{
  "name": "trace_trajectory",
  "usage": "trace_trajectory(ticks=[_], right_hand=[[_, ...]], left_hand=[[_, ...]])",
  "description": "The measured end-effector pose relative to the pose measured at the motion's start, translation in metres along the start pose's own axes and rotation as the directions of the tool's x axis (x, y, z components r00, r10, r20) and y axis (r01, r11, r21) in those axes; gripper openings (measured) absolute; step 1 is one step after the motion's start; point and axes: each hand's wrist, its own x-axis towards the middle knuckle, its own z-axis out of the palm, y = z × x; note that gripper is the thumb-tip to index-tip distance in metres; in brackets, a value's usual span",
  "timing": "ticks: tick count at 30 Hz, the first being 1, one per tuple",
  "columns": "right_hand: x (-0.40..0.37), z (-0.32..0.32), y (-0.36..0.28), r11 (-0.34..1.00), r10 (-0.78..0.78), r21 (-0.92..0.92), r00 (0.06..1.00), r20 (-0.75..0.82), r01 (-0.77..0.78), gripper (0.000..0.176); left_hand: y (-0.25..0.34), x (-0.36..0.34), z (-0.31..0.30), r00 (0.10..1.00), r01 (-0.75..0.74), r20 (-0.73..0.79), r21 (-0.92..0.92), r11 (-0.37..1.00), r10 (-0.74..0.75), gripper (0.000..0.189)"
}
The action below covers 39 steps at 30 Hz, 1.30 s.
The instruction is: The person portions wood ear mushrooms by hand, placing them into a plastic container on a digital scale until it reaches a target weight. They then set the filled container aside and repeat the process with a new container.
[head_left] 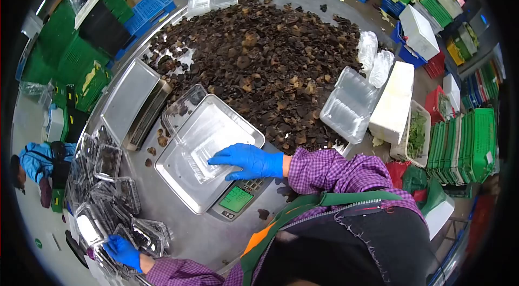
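My right hand (246,161), in a blue glove, lies over a clear plastic container (203,153) on the metal pan of a scale (181,188); its fingers are stretched out. The scale's green display (236,199) is lit beside my wrist. At the lower left my left hand (123,253), also gloved in blue, touches the pile of closed clear boxes (108,199) that hold dark contents. Its fingers are bent at a box's edge, and the fingertips are partly hidden. A large heap of dark brown, mushroom-like pieces (254,64) covers the metal table beyond the scale.
Another scale (130,102) stands left of the heap. Empty clear containers (351,105) and a white foam block (392,102) are at the right. Green crates (462,145) are stacked beyond the right edge. A person in blue (40,161) is at the far left.
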Motion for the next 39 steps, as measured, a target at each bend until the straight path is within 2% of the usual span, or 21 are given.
trace_trajectory(ticks=[1, 2, 4, 5, 7, 9, 10, 11, 13, 16, 17, 19, 20, 21, 22, 23, 24, 31, 33, 37, 39], right_hand=[[0.001, -0.006, 0.001, 1.0, -0.016, 0.022, 0.997, -0.076, 0.017, 0.055], [0.002, -0.02, 0.008, 0.994, 0.076, 0.086, 0.996, -0.05, -0.072, 0.057], [-0.004, -0.051, 0.028, 0.972, 0.209, -0.056, 0.949, -0.237, -0.228, 0.058], [-0.006, -0.068, 0.049, 0.968, 0.159, -0.122, 0.908, -0.388, -0.221, 0.062], [-0.019, -0.103, 0.083, 0.833, 0.218, -0.292, 0.763, -0.609, -0.47, 0.075], [-0.039, -0.129, 0.132, 0.606, 0.313, -0.294, 0.562, -0.766, -0.739, 0.095], [-0.052, -0.134, 0.157, 0.532, 0.45, -0.15, 0.428, -0.784, -0.834, 0.103], [-0.06, -0.135, 0.18, 0.447, 0.61, 0.031, 0.279, -0.742, -0.894, 0.11], [-0.052, -0.134, 0.192, 0.453, 0.708, 0.111, 0.281, -0.648, -0.885, 0.117], [-0.021, -0.112, 0.171, 0.503, 0.694, -0.09, 0.464, -0.55, -0.859, 0.118], [-0.011, -0.104, 0.162, 0.438, 0.707, -0.216, 0.483, -0.517, -0.873, 0.104], [-0.006, -0.099, 0.171, 0.472, 0.716, -0.299, 0.559, -0.418, -0.829, 0.083], [-0.007, -0.096, 0.173, 0.458, 0.675, -0.328, 0.564, -0.476, -0.826, 0.061], [-0.011, -0.097, 0.177, 0.459, 0.674, -0.329, 0.565, -0.476, -0.825, 0.061], [-0.014, -0.101, 0.183, 0.484, 0.671, -0.326, 0.584, -0.457, -0.812, 0.056], [-0.016, -0.103, 0.189, 0.513, 0.665, -0.324, 0.607, -0.435, -0.795, 0.053], [-0.022, -0.1, 0.195, 0.546, 0.626, -0.302, 0.62, -0.473, -0.782, 0.049], [-0.051, -0.115, 0.183, 0.804, 0.495, 0.016, 0.654, -0.572, -0.595, 0.04], [-0.05, -0.115, 0.173, 0.828, 0.554, 0.283, 0.634, -0.539, -0.483, 0.042], [-0.021, -0.102, 0.105, 0.791, 0.491, 0.586, 0.753, -0.439, -0.175, 0.034], [-0.004, -0.091, 0.057, 0.855, 0.36, 0.504, 0.838, -0.41, -0.121, 0.032]], left_hand=[[-0.003, 0.002, 0.021, 0.928, -0.189, -0.3, 0.14, 0.972, 0.223, 0.034], [-0.017, -0.005, 0.034, 0.931, -0.182, -0.295, 0.138, 0.974, 0.215, 0.034], [-0.068, -0.051, 0.086, 0.845, -0.255, -0.267, 0.559, 0.789, 0.463, 0.037], [-0.072, -0.052, 0.064, 0.844, -0.252, -0.27, 0.562, 0.787, 0.463, 0.037], [-0.084, -0.062, 0.001, 0.982, -0.156, 0.032, 0.692, 0.705, 0.186, 0.04], [-0.13, -0.097, 0.026, 0.99, -0.035, -0.073, 0.712, 0.702, 0.123, 0.041], [-0.143, -0.106, 0.027, 0.976, 0.06, -0.214, 0.438, 0.897, 0.039, 0.043], [-0.156, -0.115, 0.036, 0.975, 0.06, -0.217, 0.433, 0.899, 0.039, 0.043], [-0.183, -0.133, 0.063, 0.973, 0.153, -0.227, 0.467, 0.871, -0.049, 0.043], [-0.221, -0.143, 0.1, 0.973, 0.207, -0.2, 0.544, 0.813, -0.115, 0.044], [-0.235, -0.144, 0.112, 0.976, 0.212, -0.163, 0.594, 0.776, -0.142, 0.043], [-0.262, -0.143, 0.127, 0.97, 0.243, -0.168, 0.583, 0.775, -0.178, 0.042], [-0.277, -0.144, 0.126, 0.987, 0.056, 0.043, 0.81, 0.584, -0.154, 0.044], [-0.29, -0.144, 0.13, 0.95, -0.176, 0.251, 0.922, 0.345, -0.186, 0.046], [-0.302, -0.15, 0.149, 0.951, -0.181, 0.253, 0.92, 0.347, -0.176, 0.046], [-0.314, -0.159, 0.175, 0.973, 0.012, 0.093, 0.892, 0.452, -0.21, 0.046], [-0.322, -0.167, 0.193, 0.964, 0.2, -0.063, 0.815, 0.543, -0.26, 0.047], [-0.362, -0.195, 0.174, 0.97, -0.031, 0.138, 0.889, 0.457, -0.202, 0.06], [-0.366, -0.199, 0.164, 0.972, -0.074, 0.16, 0.906, 0.416, -0.174, 0.062], [-0.37, -0.215, 0.177, 0.987, -0.086, 0.136, 0.901, 0.426, -0.09, 0.067], [-0.372, -0.225, 0.181, 0.99, -0.091, 0.13, 0.89, 0.446, -0.057, 0.067]])
